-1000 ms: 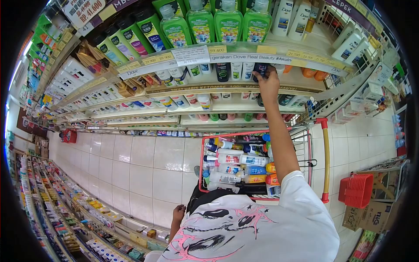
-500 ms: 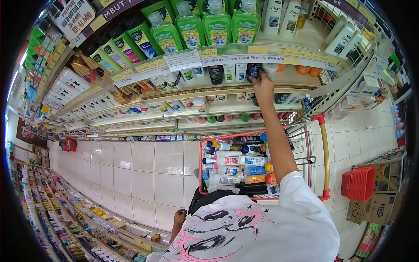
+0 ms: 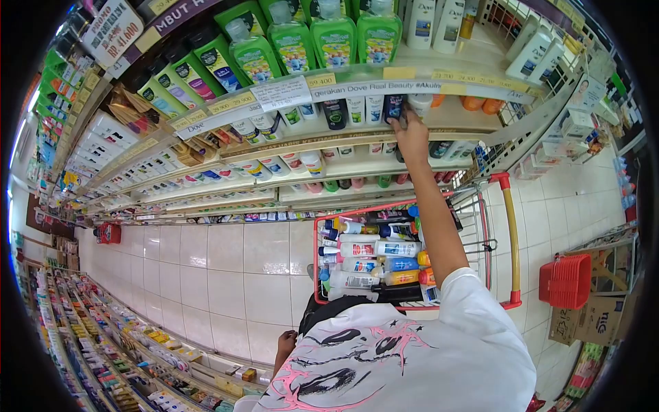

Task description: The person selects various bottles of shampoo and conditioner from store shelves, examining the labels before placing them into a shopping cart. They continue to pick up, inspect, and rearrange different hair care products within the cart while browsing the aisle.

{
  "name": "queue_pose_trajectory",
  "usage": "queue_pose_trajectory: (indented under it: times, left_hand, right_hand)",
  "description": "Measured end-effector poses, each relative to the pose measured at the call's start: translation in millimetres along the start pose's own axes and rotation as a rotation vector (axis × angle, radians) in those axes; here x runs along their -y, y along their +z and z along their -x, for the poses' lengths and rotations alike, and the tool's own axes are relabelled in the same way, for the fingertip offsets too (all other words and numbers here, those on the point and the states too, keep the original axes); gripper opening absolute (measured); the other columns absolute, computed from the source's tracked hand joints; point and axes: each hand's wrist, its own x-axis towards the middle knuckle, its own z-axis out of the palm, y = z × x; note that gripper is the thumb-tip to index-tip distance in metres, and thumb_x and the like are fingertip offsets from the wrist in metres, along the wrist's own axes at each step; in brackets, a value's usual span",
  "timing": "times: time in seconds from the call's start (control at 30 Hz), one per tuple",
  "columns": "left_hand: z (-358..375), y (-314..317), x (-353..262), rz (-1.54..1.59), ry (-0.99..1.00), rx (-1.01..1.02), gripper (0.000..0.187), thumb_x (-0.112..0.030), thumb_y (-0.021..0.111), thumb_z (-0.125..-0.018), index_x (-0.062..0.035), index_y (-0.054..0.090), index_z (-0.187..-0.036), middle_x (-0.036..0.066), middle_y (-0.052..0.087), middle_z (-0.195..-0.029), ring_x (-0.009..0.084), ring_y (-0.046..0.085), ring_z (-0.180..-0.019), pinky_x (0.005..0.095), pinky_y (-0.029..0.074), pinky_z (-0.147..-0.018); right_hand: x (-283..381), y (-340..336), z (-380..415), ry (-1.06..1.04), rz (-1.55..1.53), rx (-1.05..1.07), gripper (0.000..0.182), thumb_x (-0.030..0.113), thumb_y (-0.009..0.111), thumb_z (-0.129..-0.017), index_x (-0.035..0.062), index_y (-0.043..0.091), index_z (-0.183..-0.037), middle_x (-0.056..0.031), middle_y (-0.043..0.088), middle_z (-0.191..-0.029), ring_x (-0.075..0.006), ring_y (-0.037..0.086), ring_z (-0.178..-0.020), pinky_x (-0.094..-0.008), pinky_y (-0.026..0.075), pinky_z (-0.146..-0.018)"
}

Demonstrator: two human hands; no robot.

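Observation:
My right hand [image 3: 410, 136] reaches up to a shelf [image 3: 467, 118], its fingers closed on the lower part of a dark blue bottle [image 3: 393, 107] that stands in the row. To the left of that bottle are white bottles [image 3: 374, 108] and a black bottle [image 3: 335, 113]; a white bottle [image 3: 419, 104] is just to its right. My left hand [image 3: 286, 340] hangs low beside my body, its fingers curled; whether it holds anything is hidden.
Below my right arm is a cart [image 3: 506, 237] loaded with several bottles. Green bottles [image 3: 332, 40] line the shelf above. Stacked red baskets [image 3: 564, 281] and cardboard boxes [image 3: 596, 320] are at the right. Another shelf row [image 3: 123, 329] runs along the lower left.
The view has shifted slightly, so the upper shelves appear a little further left. My right hand stays at the dark blue bottle, and my left hand remains low.

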Motion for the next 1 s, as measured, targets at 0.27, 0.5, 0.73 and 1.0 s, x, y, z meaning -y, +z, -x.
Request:
queue_pose_trajectory:
  times: [0.27, 0.5, 0.73, 1.0]
  left_hand:
    - [-43.5, -3.5, 92.1, -0.181, 0.08, 0.017, 0.034, -0.026, 0.06, -0.093, 0.0051, 0.067, -0.106, 0.019, 0.071, -0.093, 0.0196, 0.065, -0.086, 0.0334, 0.051, -0.077]
    - [-41.1, -26.1, 66.5, -0.208, 0.031, 0.114, 0.029, -0.022, 0.06, -0.094, 0.0029, 0.067, -0.109, 0.015, 0.07, -0.093, 0.0195, 0.065, -0.084, 0.0323, 0.053, -0.074]
    - [-100.4, -57.1, 51.6, -0.048, -0.004, 0.13, 0.024, -0.017, 0.059, -0.093, -0.0024, 0.066, -0.11, 0.008, 0.068, -0.092, 0.0161, 0.064, -0.078, 0.0289, 0.053, -0.064]
    - [-100.2, -1.9, -122.5, -0.147, 0.116, 0.122, 0.022, -0.021, 0.059, -0.092, -0.0096, 0.066, -0.11, 0.005, 0.068, -0.095, 0.0141, 0.066, -0.075, 0.0263, 0.048, -0.057]
  right_hand:
    - [-46.6, -66.1, 115.4, 0.123, -0.151, 0.082, 0.026, 0.015, 0.066, -0.089, -0.0009, 0.066, -0.11, -0.0179, 0.071, -0.096, -0.0264, 0.071, -0.087, -0.035, 0.054, -0.075]
    - [-110.9, -189.5, 264.2, 0.561, 0.098, 0.36, 0.023, 0.014, 0.068, -0.086, -0.0017, 0.067, -0.103, -0.0189, 0.07, -0.087, -0.0315, 0.07, -0.082, -0.0371, 0.054, -0.073]
    - [-120.4, -189.8, 380.7, 0.417, 0.49, 0.715, 0.058, 0.0, 0.067, -0.069, 0.0054, 0.054, -0.126, -0.0174, 0.053, -0.129, -0.0354, 0.054, -0.118, -0.0426, 0.05, -0.091]
    - [-113.6, -173.7, 381.0, 0.408, 0.598, 0.634, 0.07, 0.0, 0.069, -0.067, 0.0133, 0.043, -0.13, -0.0158, 0.041, -0.136, -0.0423, 0.047, -0.12, -0.0461, 0.052, -0.091]
